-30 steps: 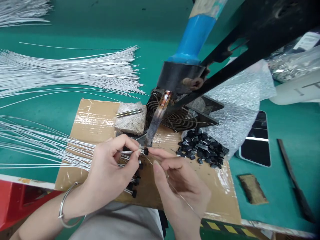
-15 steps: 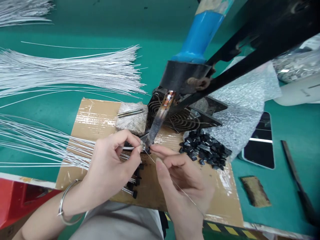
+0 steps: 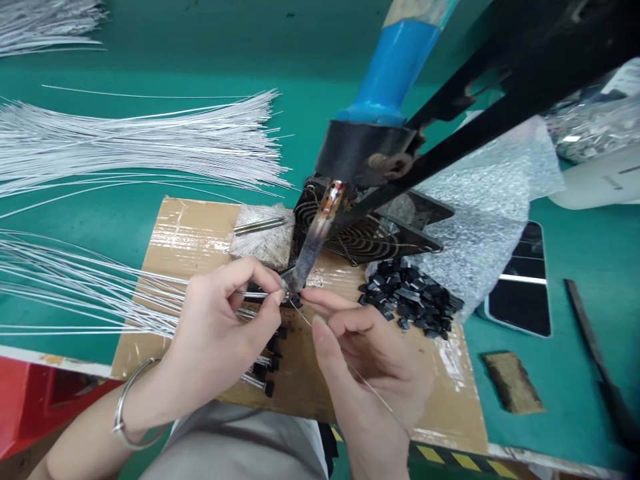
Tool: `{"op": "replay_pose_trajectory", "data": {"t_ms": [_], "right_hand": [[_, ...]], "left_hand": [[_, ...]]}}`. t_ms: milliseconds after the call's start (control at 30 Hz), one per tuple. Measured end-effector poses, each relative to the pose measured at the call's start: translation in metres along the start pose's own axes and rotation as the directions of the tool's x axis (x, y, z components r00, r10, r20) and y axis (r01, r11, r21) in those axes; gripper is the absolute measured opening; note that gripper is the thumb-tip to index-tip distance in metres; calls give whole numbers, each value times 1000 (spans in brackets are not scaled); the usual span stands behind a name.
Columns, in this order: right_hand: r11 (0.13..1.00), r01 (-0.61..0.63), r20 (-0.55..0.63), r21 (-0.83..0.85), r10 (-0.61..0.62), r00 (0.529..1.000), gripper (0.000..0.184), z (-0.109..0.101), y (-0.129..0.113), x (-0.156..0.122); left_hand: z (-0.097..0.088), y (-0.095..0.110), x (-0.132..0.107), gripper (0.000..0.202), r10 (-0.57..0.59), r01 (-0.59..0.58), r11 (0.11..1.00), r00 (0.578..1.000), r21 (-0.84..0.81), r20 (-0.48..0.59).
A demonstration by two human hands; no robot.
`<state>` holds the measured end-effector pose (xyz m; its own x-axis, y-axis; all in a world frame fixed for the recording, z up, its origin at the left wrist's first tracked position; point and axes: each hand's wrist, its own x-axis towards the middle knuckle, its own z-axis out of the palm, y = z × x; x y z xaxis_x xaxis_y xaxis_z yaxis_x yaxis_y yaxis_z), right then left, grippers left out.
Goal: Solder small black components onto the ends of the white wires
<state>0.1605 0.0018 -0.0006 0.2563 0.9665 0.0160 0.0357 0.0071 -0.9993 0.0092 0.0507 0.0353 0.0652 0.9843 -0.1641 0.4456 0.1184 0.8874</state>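
My left hand [image 3: 225, 333] is closed in a pinch on thin white wires [image 3: 254, 294], their ends just under the tip of a soldering iron [image 3: 314, 243]. The iron has a blue handle and hangs in a black clamp above the hands. Thin solder wire [image 3: 373, 387] runs across my right hand [image 3: 370, 367], which is closed around it, its free end near the iron's tip. A small dark piece sits at the wire ends, partly hidden by the fingers. Several wires with black connectors [image 3: 267, 363] lie below my left hand.
Brown cardboard [image 3: 195, 227] covers the green table. On it are a pale block [image 3: 263, 250] with metal rods and a pile of black connectors [image 3: 410, 297]. A fan [image 3: 360, 233] stands behind the iron. A wire bundle [image 3: 140, 143] lies left; a phone [image 3: 520, 293] lies right.
The iron and its clamp have shifted slightly to the left in view, with the tip still beside my fingers. Both hands keep nearly the same place and grip.
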Motion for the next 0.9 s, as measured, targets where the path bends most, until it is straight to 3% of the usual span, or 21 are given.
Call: {"op": "replay_pose_trajectory", "data": {"t_ms": [267,467,900], "right_hand": [[1000,22,-2,3,-22,1000,20,2,-1,1],[999,-28,-72,42,31,997,21,7,-4,-1],[999,47,-1,15,-47,999,21,2,0,1]], "left_hand": [[-1,1,1,12,14,-14,1000,1000,-22,1],[0,1,2,12,22,-22,999,1000,-36,-3],[-1,0,1,13,50,-50,998,999,-27,-13]]}}
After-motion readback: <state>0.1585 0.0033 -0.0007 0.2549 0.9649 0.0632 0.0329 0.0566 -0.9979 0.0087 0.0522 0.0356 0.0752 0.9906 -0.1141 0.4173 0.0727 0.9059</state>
